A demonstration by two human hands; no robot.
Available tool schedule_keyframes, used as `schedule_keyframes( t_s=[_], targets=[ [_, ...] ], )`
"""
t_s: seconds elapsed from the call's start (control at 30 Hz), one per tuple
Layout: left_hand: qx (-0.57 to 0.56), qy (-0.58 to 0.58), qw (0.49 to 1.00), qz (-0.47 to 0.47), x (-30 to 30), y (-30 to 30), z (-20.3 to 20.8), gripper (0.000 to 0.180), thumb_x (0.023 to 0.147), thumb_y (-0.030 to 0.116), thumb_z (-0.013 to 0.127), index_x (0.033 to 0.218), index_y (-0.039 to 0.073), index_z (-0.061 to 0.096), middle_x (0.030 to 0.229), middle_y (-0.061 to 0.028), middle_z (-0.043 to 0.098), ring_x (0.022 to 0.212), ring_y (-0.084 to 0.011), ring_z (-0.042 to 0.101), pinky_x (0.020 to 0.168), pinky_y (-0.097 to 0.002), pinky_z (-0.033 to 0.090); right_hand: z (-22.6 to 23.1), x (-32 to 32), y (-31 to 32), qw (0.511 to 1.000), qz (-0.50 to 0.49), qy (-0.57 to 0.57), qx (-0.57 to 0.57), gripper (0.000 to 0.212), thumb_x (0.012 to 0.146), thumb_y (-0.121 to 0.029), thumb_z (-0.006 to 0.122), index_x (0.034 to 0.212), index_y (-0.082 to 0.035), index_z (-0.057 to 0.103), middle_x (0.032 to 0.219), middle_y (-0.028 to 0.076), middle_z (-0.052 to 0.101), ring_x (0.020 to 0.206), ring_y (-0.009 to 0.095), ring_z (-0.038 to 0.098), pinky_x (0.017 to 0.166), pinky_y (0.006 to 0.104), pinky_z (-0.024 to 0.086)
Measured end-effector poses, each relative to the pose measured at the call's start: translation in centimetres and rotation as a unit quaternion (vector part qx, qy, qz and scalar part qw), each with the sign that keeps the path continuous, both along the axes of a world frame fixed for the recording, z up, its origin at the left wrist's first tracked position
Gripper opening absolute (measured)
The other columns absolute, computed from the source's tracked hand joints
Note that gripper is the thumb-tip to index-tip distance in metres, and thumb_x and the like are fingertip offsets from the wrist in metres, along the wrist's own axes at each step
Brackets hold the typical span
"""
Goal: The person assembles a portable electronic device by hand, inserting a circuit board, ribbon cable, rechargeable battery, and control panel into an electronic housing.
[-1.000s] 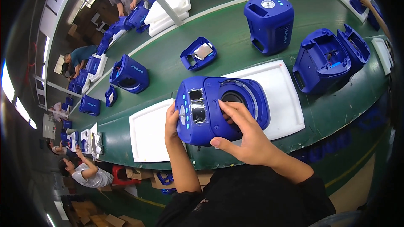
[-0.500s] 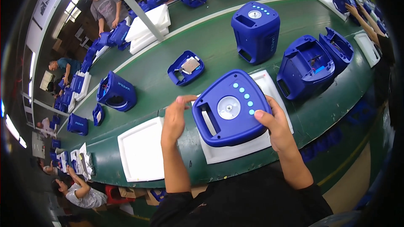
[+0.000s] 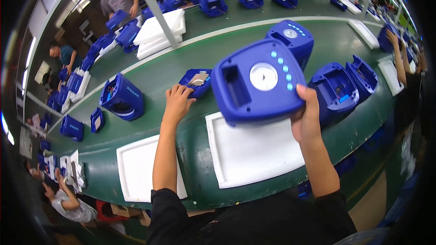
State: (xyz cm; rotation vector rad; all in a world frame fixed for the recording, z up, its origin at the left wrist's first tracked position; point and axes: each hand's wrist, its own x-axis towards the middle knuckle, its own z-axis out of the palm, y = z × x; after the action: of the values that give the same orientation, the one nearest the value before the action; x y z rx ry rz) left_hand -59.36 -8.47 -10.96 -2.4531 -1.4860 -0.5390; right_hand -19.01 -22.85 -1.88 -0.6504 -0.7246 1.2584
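Observation:
A blue plastic housing (image 3: 245,97) with a round white disc and a row of light-blue dots is raised over the bench. My right hand (image 3: 306,113) grips its right edge, thumb on top and fingers underneath. My left hand (image 3: 178,104) has its bent fingers at the near left edge of a small blue cover (image 3: 206,90), which has a silvery-beige piece inside. The fingertips there are partly hidden. Below the raised housing lies a white foam tray (image 3: 254,154); a second foam tray (image 3: 136,168) lies left of it, under my left forearm.
Behind the raised housing stands another blue housing (image 3: 304,41). To the right are opened blue shells (image 3: 334,88) with wires inside. An open blue housing (image 3: 122,97) and smaller blue parts stand on the left. Co-workers, foam stacks (image 3: 161,29) and a metal post (image 3: 154,9) line the green bench.
My right hand has lifted the blue housing up and away from the foam tray. My left hand has left the housing's side and moved forward to the small blue cover.

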Motion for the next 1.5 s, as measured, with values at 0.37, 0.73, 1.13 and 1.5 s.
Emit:
schedule_keyframes(
  t_s=[0.37, 0.73, 1.13, 1.5],
  targets=[
    [-0.035, -0.726, 0.684, -0.055, -11.2, -23.3, -0.6, 0.044, 0.103, 0.014, 0.074, 0.142, -0.001, 0.059, 0.113, -0.0066, 0.066, 0.101, -0.0161, 0.061, 0.099, -0.0327, 0.051, -0.6, -7.3, 23.5, 0.996, 0.029, -0.068, -0.057, 0.062, 0.095, -0.046, 0.077, 0.129, 0.005, 0.070, 0.125, 0.014, 0.074, 0.113, 0.025, 0.070, 0.106, 0.0362, 0.052],
    [0.095, -0.953, 0.288, 0.025, -18.2, -28.5, -9.1, 0.019, 0.102, 0.010, 0.053, 0.105, 0.004, 0.070, 0.088, -0.0055, 0.068, 0.070, -0.0181, 0.055, 0.073, -0.0329, 0.052, -1.6, -10.6, 24.9, 0.665, -0.379, -0.591, 0.255, 0.044, 0.095, -0.025, 0.078, 0.131, 0.000, 0.072, 0.131, 0.020, 0.071, 0.126, 0.039, 0.064, 0.115, 0.0486, 0.046],
    [0.103, -0.978, 0.137, 0.119, -18.0, -26.4, -6.9, 0.021, 0.110, 0.019, 0.062, 0.091, 0.012, 0.060, 0.066, 0.0051, 0.043, 0.061, -0.0119, 0.041, 0.062, -0.0315, 0.037, -0.6, -53.3, 20.7, 0.540, -0.061, -0.590, 0.597, 0.043, 0.094, -0.019, 0.082, 0.133, -0.006, 0.070, 0.131, 0.013, 0.070, 0.124, 0.033, 0.064, 0.109, 0.0544, 0.043],
    [-0.033, -0.961, 0.233, -0.143, -20.9, -28.9, -11.0, 0.016, 0.107, 0.021, 0.063, 0.093, 0.013, 0.062, 0.072, 0.0007, 0.046, 0.064, -0.0152, 0.043, 0.061, -0.0330, 0.035, 9.3, -42.6, 21.2, 0.637, 0.108, -0.587, 0.488, 0.030, 0.093, -0.023, 0.086, 0.109, 0.001, 0.077, 0.101, 0.021, 0.077, 0.097, 0.037, 0.073, 0.088, 0.0443, 0.056]
  ],
)
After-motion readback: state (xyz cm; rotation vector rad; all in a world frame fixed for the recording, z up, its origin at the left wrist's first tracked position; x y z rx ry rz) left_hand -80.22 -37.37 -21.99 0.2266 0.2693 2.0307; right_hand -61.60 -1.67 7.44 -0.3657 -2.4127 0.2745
